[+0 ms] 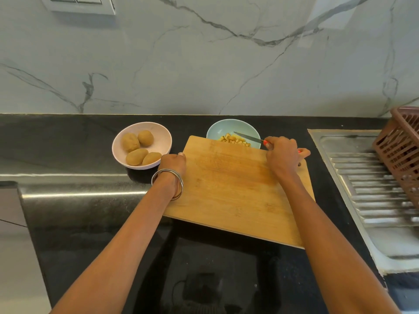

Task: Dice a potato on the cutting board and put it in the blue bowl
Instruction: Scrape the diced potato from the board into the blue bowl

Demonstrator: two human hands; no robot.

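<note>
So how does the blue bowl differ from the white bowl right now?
The blue bowl holds diced potato pieces; the white bowl holds four whole potatoes. The blue bowl is partly hidden behind the raised far edge of the cutting board, with the knife blade over it; the white bowl sits in full view, left of the board. The white bowl looks a little wider. Both are round and stand on the black counter.
</note>
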